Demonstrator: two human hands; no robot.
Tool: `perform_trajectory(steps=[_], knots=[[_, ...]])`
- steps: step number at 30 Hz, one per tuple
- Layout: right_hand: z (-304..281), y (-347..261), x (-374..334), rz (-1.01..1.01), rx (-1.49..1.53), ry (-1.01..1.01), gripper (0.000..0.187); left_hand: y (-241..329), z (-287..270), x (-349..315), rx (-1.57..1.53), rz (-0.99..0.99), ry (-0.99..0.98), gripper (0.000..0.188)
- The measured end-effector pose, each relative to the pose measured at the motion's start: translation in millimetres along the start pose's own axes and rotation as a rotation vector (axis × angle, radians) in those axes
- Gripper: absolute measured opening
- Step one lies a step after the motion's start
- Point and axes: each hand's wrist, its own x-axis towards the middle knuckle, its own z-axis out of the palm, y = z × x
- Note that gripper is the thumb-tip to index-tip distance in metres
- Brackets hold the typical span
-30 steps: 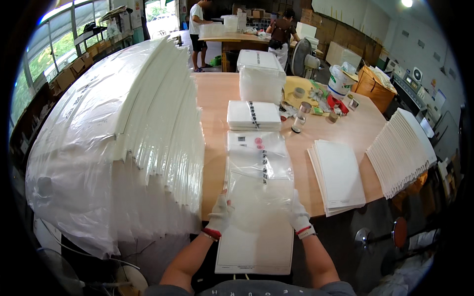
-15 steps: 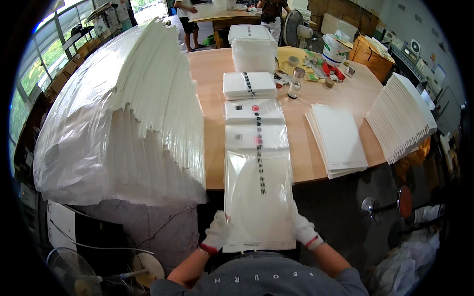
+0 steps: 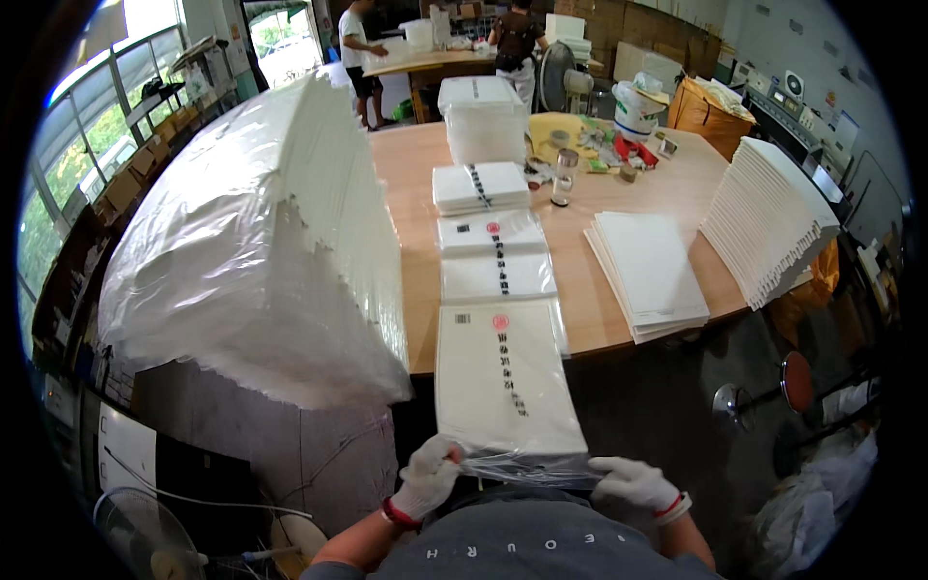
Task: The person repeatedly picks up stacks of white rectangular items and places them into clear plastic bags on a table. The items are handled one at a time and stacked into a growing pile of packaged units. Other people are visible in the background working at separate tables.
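Shifted: your left hand [image 3: 425,476], right hand [image 3: 633,483], to near end of packet [image 3: 507,382], long axis pointing away; left pinches film [image 3: 527,472], right's hold unclear.

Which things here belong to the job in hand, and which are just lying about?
Seemingly in the job:
left hand and right hand, gripping
clear bag
pale pack inside it
bagged packs beyond

Apparently lying about:
clear bottle
white bucket
red stool
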Motion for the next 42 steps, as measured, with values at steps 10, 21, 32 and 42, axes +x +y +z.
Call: perform_trajectory(steps=[10, 21, 32, 42], knots=[[63.0, 4.5, 135.9, -0.375, 0.74, 0.148, 0.031, 164.2, -12.2, 80.1, 0.508, 0.675, -0.123, 0.01], [53.6, -385.3, 209.8, -1.067, 0.516, -0.368, 0.048, 261.3, -254.5, 67.4, -0.106, 0.893, 0.594, 0.013], [110.8, -241.5, 211.5, -1.482, -0.297, -0.468, 0.036, -7.3, -252.1, 17.5, -0.153, 0.533, 0.966, 0.019], [71.8, -33.1, 179.3, -0.127, 0.023, -0.385, 0.045, -139.6, 60.6, 210.8, 0.694, 0.224, 0.115, 0.024]])
